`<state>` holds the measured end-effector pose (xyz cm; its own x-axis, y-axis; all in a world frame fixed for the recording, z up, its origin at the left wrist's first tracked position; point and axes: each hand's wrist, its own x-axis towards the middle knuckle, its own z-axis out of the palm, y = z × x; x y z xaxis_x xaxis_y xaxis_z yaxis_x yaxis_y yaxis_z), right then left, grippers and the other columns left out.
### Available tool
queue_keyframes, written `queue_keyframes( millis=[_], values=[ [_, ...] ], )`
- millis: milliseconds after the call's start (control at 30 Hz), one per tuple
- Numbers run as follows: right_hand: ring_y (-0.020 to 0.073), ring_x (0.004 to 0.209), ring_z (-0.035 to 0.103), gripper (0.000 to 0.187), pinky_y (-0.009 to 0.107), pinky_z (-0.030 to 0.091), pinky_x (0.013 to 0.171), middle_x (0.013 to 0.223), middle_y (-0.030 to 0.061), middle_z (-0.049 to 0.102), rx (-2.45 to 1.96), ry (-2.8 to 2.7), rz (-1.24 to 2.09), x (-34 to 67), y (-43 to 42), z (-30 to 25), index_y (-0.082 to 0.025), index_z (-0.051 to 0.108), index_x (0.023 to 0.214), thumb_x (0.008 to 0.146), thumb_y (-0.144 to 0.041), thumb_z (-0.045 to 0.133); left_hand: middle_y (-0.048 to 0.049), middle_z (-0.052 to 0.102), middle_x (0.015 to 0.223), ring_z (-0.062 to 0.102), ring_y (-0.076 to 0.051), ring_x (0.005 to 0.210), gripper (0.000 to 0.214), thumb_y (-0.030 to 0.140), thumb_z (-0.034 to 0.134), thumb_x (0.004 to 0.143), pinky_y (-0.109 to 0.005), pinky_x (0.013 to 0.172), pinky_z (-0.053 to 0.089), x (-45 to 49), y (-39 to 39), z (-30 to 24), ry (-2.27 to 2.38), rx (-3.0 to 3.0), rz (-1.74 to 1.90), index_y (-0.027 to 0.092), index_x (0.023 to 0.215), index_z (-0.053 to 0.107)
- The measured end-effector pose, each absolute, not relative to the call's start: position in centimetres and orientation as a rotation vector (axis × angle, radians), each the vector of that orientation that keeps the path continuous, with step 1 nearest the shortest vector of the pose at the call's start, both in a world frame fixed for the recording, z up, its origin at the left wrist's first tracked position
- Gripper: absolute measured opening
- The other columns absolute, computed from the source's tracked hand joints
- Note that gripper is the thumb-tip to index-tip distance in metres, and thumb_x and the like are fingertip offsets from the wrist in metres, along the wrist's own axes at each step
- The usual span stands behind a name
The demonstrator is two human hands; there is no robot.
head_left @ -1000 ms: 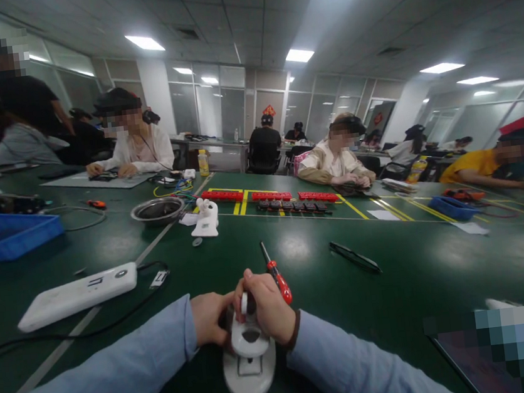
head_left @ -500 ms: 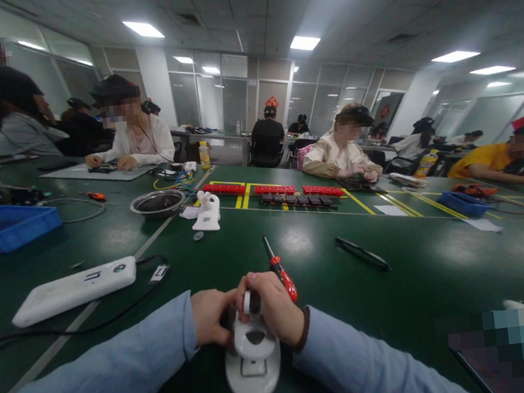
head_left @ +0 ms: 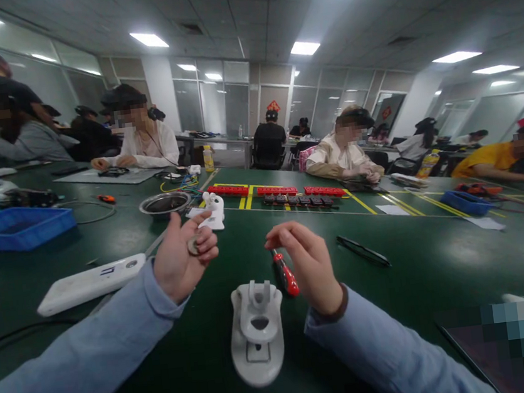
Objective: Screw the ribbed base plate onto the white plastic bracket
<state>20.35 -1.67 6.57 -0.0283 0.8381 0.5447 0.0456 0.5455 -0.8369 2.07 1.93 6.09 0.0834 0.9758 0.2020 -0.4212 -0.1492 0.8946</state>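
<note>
My left hand is raised with its palm turned up, its fingers curled around a small round disc. My right hand hovers over the table with its fingers stretched to the left, and nothing shows in them. Just by its fingertips lies a screwdriver with a red and black handle; I cannot tell whether they touch. Between my forearms a white plastic stand base lies on the table, with upright hinge tabs at its far end. Another white plastic piece stands beyond my left hand, partly hidden by it.
A white power bank lies on the left, near a blue tray. A metal bowl is behind my left hand. A black pen-like tool lies right. Red strips stand farther back; co-workers sit around the table.
Both hands have let go of the white stand base and moved apart. My left hand has risen forward and left, and now holds a disc; my right hand has shifted right, beside the screwdriver.
</note>
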Motion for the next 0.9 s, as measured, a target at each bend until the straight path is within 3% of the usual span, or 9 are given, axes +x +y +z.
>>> queue_keyframes(
  millis=[100, 233, 333, 533, 667, 733, 833, 900],
  values=[
    [0.0158, 0.076, 0.054, 0.015, 0.03, 0.044, 0.071, 0.079, 0.0043, 0.06, -0.752, -1.883, 0.179, 20.9, -3.8, 9.5, -0.016, 0.058, 0.083, 0.082, -0.023, 0.045, 0.0049, 0.034, 0.054, 0.036, -0.006, 0.043, 0.034, 0.036, 0.021, 0.089, -0.016, 0.04, 0.03, 4.7, -0.2, 10.0, 0.541, 0.693, 1.173, 0.014, 0.092, 0.047],
    [0.0224, 0.099, 0.046, 0.021, 0.037, 0.041, 0.086, 0.104, 0.0093, 0.057, -0.751, -2.168, -0.334, 20.2, -5.4, 10.4, -0.013, 0.058, 0.095, 0.075, -0.019, 0.054, -0.0003, 0.046, 0.063, 0.047, -0.008, 0.051, 0.043, 0.043, 0.017, 0.088, -0.019, 0.05, 0.042, 7.7, -2.5, 11.8, 0.548, 0.603, 0.849, 0.014, 0.09, 0.049],
    [0.0209, 0.098, 0.047, 0.014, 0.036, 0.043, 0.084, 0.101, 0.0065, 0.059, -0.748, -2.156, -0.443, 20.0, -5.1, 9.8, -0.015, 0.061, 0.088, 0.077, -0.017, 0.052, -0.0032, 0.05, 0.071, 0.052, -0.01, 0.059, 0.049, 0.042, 0.009, 0.087, -0.022, 0.056, 0.045, 8.4, -3.1, 11.3, 0.598, 0.767, 0.838, 0.014, 0.093, 0.049],
    [0.0237, 0.093, 0.047, 0.023, 0.038, 0.047, 0.076, 0.104, 0.0074, 0.059, -0.825, -2.291, -0.361, 20.4, -4.2, 9.6, -0.014, 0.063, 0.09, 0.073, -0.03, 0.061, -0.0051, 0.051, 0.076, 0.053, -0.014, 0.067, 0.047, 0.042, 0.009, 0.086, -0.026, 0.06, 0.045, 8.4, -4.2, 10.3, 0.739, 0.904, 0.852, 0.016, 0.098, 0.047],
    [0.0203, 0.092, 0.05, 0.013, 0.035, 0.047, 0.077, 0.097, 0.0062, 0.061, -0.723, -2.159, -0.311, 20.5, -4.4, 9.7, -0.015, 0.063, 0.086, 0.078, -0.017, 0.054, -0.0019, 0.046, 0.067, 0.05, -0.013, 0.062, 0.037, 0.038, 0.018, 0.086, -0.027, 0.06, 0.044, 8.7, -4.1, 10.2, 0.68, 0.821, 1.019, 0.016, 0.092, 0.047],
    [0.0174, 0.081, 0.053, 0.014, 0.033, 0.048, 0.069, 0.086, 0.0065, 0.061, -0.733, -1.909, -0.321, 21.3, -4.7, 10.1, -0.016, 0.064, 0.087, 0.08, -0.015, 0.052, 0.0017, 0.04, 0.061, 0.045, -0.011, 0.055, 0.03, 0.035, 0.023, 0.086, -0.026, 0.058, 0.043, 7.8, -2.8, 9.7, 0.647, 0.868, 1.27, 0.018, 0.086, 0.046],
    [0.0102, 0.051, 0.049, 0.016, 0.024, 0.043, 0.046, 0.059, 0.0003, 0.053, -0.846, -1.564, -0.106, 23.9, -5.2, 11.7, -0.019, 0.064, 0.092, 0.082, -0.021, 0.052, 0.0051, 0.029, 0.05, 0.032, -0.01, 0.045, 0.034, 0.049, 0.037, 0.078, -0.024, 0.05, 0.035, 4.8, 0.2, 7.5, 0.719, 1.47, 1.658, 0.019, 0.07, 0.05],
    [0.0079, 0.043, 0.047, 0.016, 0.02, 0.041, 0.039, 0.051, -0.0024, 0.051, -0.867, -1.486, 0.149, 25.8, -5.4, 12.9, -0.021, 0.064, 0.092, 0.082, -0.024, 0.052, 0.0034, 0.036, 0.049, 0.034, -0.011, 0.049, 0.048, 0.064, 0.047, 0.064, -0.027, 0.057, 0.036, 2.8, 1.8, 5.2, 0.883, 2.173, 1.27, 0.017, 0.071, 0.059]
  ],
)
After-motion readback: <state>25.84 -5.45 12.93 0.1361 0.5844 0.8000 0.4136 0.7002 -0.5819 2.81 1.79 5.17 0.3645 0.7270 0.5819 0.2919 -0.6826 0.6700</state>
